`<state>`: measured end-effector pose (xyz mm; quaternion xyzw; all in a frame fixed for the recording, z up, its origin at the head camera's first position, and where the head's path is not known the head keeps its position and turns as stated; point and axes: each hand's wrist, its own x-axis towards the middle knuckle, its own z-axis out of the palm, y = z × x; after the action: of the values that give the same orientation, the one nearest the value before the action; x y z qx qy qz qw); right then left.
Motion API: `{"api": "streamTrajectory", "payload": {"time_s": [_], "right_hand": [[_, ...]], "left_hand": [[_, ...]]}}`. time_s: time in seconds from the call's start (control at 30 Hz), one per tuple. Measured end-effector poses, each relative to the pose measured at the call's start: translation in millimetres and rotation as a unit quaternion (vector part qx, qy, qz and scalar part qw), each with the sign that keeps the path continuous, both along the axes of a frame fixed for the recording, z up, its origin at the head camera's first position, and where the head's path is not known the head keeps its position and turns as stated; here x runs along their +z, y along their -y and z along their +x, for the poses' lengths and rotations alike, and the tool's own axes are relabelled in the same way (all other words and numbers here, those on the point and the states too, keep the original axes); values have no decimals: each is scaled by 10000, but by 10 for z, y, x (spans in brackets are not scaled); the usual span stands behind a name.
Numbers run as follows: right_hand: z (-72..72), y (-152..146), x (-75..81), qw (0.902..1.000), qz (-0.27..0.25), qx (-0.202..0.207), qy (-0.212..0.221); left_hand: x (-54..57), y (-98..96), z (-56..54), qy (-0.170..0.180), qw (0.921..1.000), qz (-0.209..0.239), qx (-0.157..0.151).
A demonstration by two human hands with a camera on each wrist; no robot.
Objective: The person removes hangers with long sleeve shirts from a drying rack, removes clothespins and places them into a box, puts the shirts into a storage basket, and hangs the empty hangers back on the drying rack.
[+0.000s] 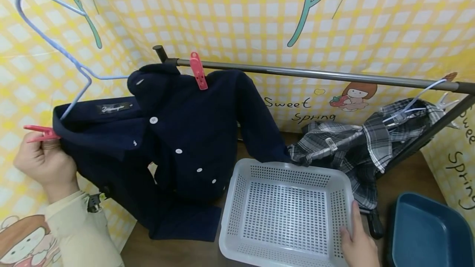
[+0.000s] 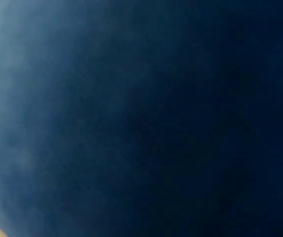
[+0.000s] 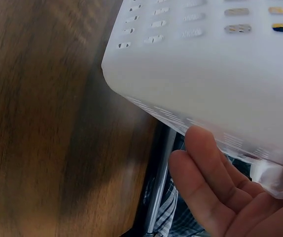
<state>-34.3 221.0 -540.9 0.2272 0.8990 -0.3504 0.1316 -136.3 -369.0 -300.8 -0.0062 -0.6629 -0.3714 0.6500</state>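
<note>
A navy button-up shirt (image 1: 200,135) hangs on a light blue hanger (image 1: 79,67), whose hook points up at the upper left, apart from the rod. My left hand (image 1: 48,162) pinches a red clothespin (image 1: 42,133) at the shirt's left shoulder. A second red clothespin (image 1: 198,71) sits on the other shoulder. Blurred dark cloth (image 2: 146,118) fills most of the left wrist view. With my right hand (image 1: 359,240) I grip the white perforated basket (image 1: 341,182) by its right rim, thumb on the inside; in the right wrist view, fingers (image 3: 200,158) lie along its outer wall.
A dark metal rod (image 1: 297,73) runs behind the shirt. At its right end hangs a grey plaid shirt (image 1: 375,135) on a pale hanger (image 1: 419,98). A blue basin (image 1: 430,234) stands at the lower right on the brown wood-look surface (image 3: 38,128). Yellow checked cloth (image 1: 241,11) covers the walls.
</note>
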Motion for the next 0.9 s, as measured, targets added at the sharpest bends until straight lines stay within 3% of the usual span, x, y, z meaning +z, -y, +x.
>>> {"api": "streamTrajectory", "payload": {"time_s": [0.1, 0.23, 0.3, 0.4, 0.53, 0.67, 0.73, 0.8, 0.9], "right_hand": [[3, -11, -6, 10000, 33, 10, -28], [-8, -18, -7, 10000, 49, 20, 45], [-16, -27, 4, 9999, -17, 80, 106], [-26, -55, 61, 9996, -64, 266, 119], [-63, -107, 239, 9976, 322, 614, 23], [-97, -115, 515, 9945, 764, 694, -164], [-81, -91, 659, 9935, 779, 674, -484], [-54, -47, 800, 9894, 713, 690, -1065], [-21, 30, 987, 9670, 531, 890, -2326]], "left_hand": [[-29, -62, -24, -25, 9991, 206, -375], [-97, -186, -45, 217, 9945, 233, -1001], [-147, -244, -43, 435, 9898, 84, -1352], [-250, -293, -43, 758, 9832, -232, -1643], [-411, -303, -45, 1120, 9779, -668, -1635], [-529, -318, -45, 1211, 9737, -852, -1731], [-574, -330, -38, 1207, 9708, -912, -1860], [-608, -351, -18, 1223, 9694, -1008, -1877], [-655, -396, 32, 1244, 9671, -1170, -1888]]}}
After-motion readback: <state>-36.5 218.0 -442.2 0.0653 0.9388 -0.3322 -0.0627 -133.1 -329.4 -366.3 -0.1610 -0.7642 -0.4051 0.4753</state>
